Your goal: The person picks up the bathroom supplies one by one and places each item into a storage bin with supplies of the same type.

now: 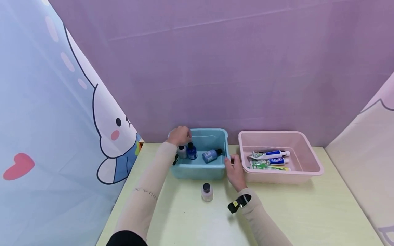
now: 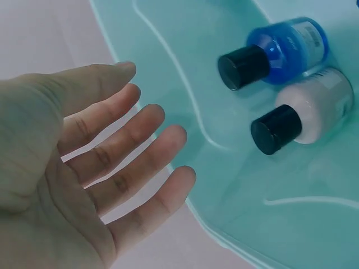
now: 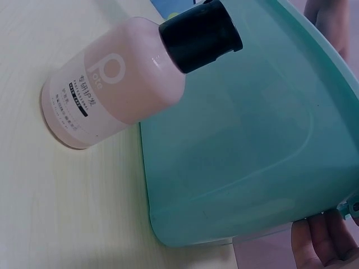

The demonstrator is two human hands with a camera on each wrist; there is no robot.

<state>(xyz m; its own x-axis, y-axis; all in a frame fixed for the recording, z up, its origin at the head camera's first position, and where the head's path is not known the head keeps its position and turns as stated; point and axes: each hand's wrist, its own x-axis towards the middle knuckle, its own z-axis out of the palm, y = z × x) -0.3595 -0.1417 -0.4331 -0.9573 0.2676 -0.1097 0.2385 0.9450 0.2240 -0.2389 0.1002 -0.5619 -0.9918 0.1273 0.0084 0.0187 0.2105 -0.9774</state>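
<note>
My left hand (image 1: pixel 179 135) is over the back left corner of a teal bin (image 1: pixel 197 172). Its fingers (image 2: pixel 151 151) are spread and slightly bent, with nothing in them. Below it in the bin stand a pale bottle (image 1: pixel 182 152) and a dark blue bottle (image 1: pixel 192 151), both black-capped; a lighter blue bottle (image 1: pixel 210 155) lies on its side. My right hand (image 1: pixel 236 173) holds the bin's front right corner, thumb at the rim and fingers (image 3: pixel 321 238) bent at the side. A pink hair care bottle (image 3: pixel 112 84) with a black cap stands on the table before the bin.
To the right, a pink bin (image 1: pixel 283 176) holds several toothpaste tubes (image 1: pixel 271 161), close beside my right hand. Both bins stand on a pale wooden table (image 1: pixel 184 218). A purple cloth (image 1: pixel 234 68) hangs behind them, with a printed cloth (image 1: pixel 55 136) at the left.
</note>
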